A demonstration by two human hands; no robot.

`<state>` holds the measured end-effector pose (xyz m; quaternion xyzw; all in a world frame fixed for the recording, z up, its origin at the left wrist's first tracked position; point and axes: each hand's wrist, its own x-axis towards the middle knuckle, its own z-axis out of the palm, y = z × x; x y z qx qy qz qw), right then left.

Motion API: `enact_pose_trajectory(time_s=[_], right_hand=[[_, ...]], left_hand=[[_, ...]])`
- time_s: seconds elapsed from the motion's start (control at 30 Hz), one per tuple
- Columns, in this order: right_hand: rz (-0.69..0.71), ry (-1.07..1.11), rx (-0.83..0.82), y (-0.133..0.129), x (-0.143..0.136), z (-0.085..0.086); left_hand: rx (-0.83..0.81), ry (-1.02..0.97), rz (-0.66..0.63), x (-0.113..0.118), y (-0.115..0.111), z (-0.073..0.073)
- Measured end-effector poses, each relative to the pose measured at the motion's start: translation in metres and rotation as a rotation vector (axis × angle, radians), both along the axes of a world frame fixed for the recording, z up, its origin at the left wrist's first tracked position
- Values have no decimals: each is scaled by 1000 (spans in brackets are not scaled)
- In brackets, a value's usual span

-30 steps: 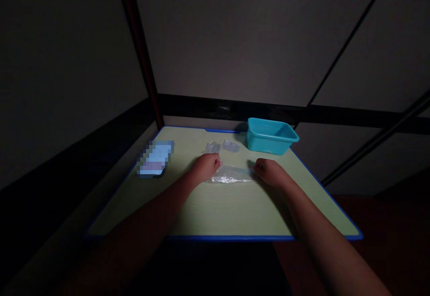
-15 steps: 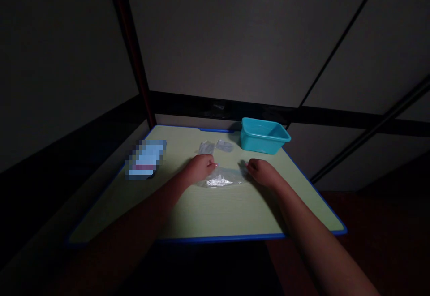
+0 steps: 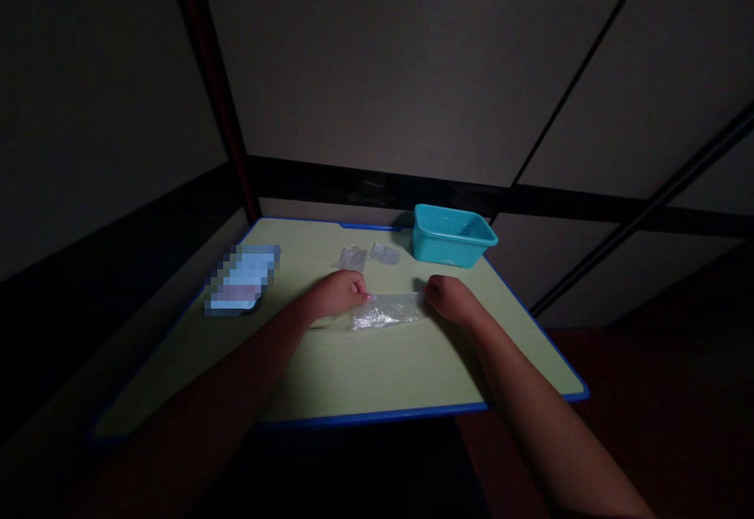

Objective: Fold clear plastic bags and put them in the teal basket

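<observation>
A clear plastic bag (image 3: 389,312) is stretched between my two hands, just over the table. My left hand (image 3: 340,293) is closed on the bag's left part, thumb pressed against its upper edge. At the other end, my right hand (image 3: 448,297) is curled into a fist around the upper right corner. The bag is crinkled and shiny along its lower side. Just beyond my left hand lie two small clear plastic bags, a left one (image 3: 352,257) and a right one (image 3: 385,254), flat on the table. What my curled fingers cover is hidden.
A turquoise plastic basket (image 3: 452,248) stands at the table's back right. A phone (image 3: 244,277), its screen blurred out, lies at the left edge. The pale table (image 3: 377,381) has a blue rim and stands against a wall (image 3: 377,71). The room is dark.
The bag's upper edge is now pulled straighter and tighter between my hands. Part of it now shows left of my left hand. The whole view has shifted slightly.
</observation>
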<state>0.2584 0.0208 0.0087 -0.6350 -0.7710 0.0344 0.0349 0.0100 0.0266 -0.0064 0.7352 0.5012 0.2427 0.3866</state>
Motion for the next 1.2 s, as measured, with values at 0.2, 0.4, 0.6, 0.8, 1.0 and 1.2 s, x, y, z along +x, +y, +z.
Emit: enact_pose_trajectory(time_s=[0.2,0.4,0.6,0.8,1.0,1.2], right_hand=[[-23,-13,17,2,-1,-2],[-31,-43,42,1,-4,-4],[-32,-80,48,-3,-7,-4],[-66,-142,23,-7,-12,-4],[-77,-190,14,-10,-15,-1],[-74,-186,21,-11,-16,1]], left_hand=[[-19,25,18,-3,2,0],[-62,1,27,-6,2,2],[-66,-81,67,-6,-4,13],[-101,105,34,-12,-4,14],[36,93,66,-7,-4,7],[65,181,46,-1,-12,12]])
